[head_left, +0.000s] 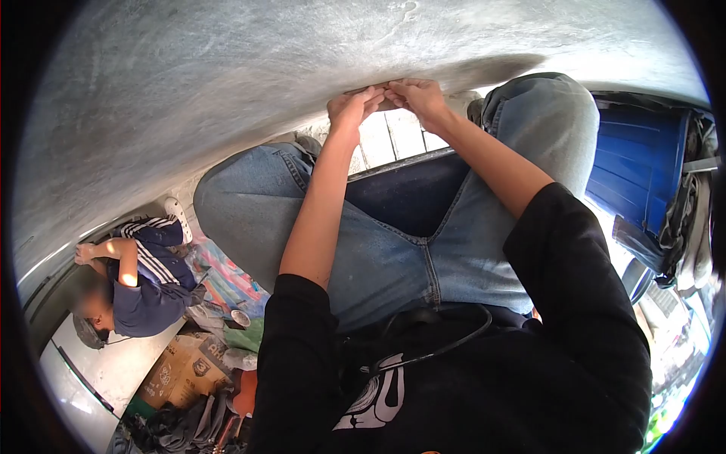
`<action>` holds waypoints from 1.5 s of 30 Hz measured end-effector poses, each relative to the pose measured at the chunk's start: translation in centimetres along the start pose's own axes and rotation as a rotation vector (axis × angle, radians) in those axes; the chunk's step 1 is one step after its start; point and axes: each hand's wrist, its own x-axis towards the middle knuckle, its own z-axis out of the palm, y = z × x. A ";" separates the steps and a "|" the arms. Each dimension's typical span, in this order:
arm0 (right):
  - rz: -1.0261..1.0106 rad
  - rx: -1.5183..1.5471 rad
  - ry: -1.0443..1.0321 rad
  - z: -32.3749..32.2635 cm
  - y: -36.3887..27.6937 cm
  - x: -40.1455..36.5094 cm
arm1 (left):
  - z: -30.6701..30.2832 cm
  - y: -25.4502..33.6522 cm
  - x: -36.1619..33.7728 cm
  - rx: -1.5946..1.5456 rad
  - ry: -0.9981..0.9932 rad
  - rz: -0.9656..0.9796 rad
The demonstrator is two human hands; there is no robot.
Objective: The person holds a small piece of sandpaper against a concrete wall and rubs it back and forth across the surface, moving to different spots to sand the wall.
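A large curved grey panel, its surface scuffed and matte, spans the top of the head view. At its lower edge my left hand is closed, with the thumb and fingertips pinched together. My right hand comes in from the other side, also closed, its fingertips nearly meeting the left ones. Between them shows a thin brownish piece, mostly covered by the fingers; I cannot tell what it is. My bent knees, in jeans, stand on either side below the panel.
A dark blue seat is between my thighs, over pale floor tiles. On the left, another person works at the panel's edge, near a cardboard box and a white car part. A blue bin stands right.
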 end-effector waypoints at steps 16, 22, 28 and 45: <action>-0.037 0.045 -0.019 -1.8 -1.0 -1.0 | 1.0 0.1 -0.4 0.040 -0.089 0.012; 0.011 0.063 0.020 0.7 -0.2 -0.1 | -0.4 0.3 -0.4 -0.005 0.051 -0.008; 0.050 0.074 -0.025 2.3 0.5 0.2 | -1.5 0.3 -0.6 -0.001 0.164 0.015; 0.008 0.011 0.030 2.1 0.3 0.0 | -1.0 0.2 -0.4 -0.045 0.169 0.047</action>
